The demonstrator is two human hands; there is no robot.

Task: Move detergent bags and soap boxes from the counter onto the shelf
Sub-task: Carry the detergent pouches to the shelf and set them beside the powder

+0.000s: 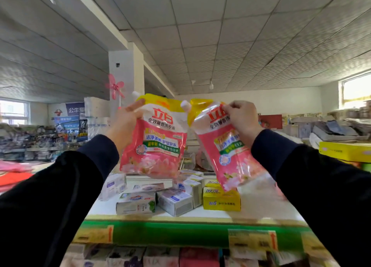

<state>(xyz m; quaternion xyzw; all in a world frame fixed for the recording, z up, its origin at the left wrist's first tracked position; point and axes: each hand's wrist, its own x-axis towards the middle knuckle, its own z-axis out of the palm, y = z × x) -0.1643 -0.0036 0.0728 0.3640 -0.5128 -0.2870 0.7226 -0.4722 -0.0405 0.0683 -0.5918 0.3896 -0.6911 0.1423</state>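
The left hand [125,119] grips one pink detergent pouch [155,140] by its upper left corner, thumb across the yellow top, holding it upright above the shelf top [261,206]. The right hand [241,118] pinches a second detergent pouch [224,146] near its top edge; this one hangs tilted, its lower end blurred and just above a yellow soap box [220,199]. The fingers behind both pouches are hidden. White soap boxes [156,198] lie scattered on the shelf top beneath the pouches, their labels too soft to read. Dark sleeves [60,196] cover both forearms. Price tags [252,239] on the green shelf edge are smeared beyond reading, and the packs below are cut off.
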